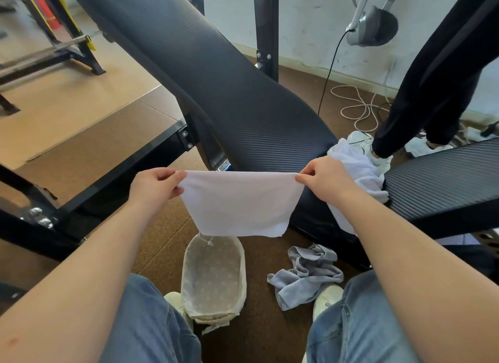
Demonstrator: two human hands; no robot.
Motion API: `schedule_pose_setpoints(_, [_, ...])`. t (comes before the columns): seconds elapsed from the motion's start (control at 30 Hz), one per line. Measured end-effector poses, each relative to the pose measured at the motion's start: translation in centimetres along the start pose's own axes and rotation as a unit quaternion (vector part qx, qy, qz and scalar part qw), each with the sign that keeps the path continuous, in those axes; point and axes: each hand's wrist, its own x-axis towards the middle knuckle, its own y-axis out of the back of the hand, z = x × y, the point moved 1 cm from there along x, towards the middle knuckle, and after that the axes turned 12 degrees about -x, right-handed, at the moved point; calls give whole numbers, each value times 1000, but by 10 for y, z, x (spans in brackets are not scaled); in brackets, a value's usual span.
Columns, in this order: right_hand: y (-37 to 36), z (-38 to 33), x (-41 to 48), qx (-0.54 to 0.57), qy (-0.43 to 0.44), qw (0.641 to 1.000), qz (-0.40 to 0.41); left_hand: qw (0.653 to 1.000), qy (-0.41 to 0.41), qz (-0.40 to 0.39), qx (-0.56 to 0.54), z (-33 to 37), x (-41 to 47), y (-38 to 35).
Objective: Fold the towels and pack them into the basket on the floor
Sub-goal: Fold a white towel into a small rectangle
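Forearms (89,276) reach forward; left hand (154,187), right hand (328,183) pinch towel (240,203) corners.

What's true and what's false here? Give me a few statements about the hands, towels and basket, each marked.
1. The left hand and right hand each pinch a top corner of the white towel. True.
2. The basket already holds a folded towel. False: only its dotted lining shows inside.
3. A grey towel lies crumpled on the floor beside the basket. True.
4. The white towel lies flat on the bench. False: it hangs in the air above the basket.
5. A white cloth pile sits on the bench by the right hand. True.
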Motion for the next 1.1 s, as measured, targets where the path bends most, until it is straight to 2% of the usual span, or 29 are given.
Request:
schedule_pose_setpoints(0.17, [1,-10,-2,36,-9,999,-27,999,5,51,-3,1,-4,1])
schedule_pose_setpoints(0.3, [0,-33,-13,231,-70,967,-85,996,29,75,-36,8,-15,-8])
schedule_pose_setpoints(0.43, [-1,-61,-29,312,-58,946,-71,996,33,49,-66,17,-37,-28])
schedule_pose_setpoints(0.57, [-10,-78,-37,292,-38,954,-52,996,37,2,-87,20,-58,-47])
schedule_pose_setpoints(0.77, [-12,-88,-43,318,-42,945,-57,995,32,-38,-84,17,-77,-67])
schedule_pose_setpoints(0.93, [-20,-90,-46,245,29,968,-46,992,21,-75,-102,8,-86,-73])
schedule_pose_setpoints(1.1, [-22,-90,-44,192,56,979,-36,987,31,-96,-122,5,-84,-74])
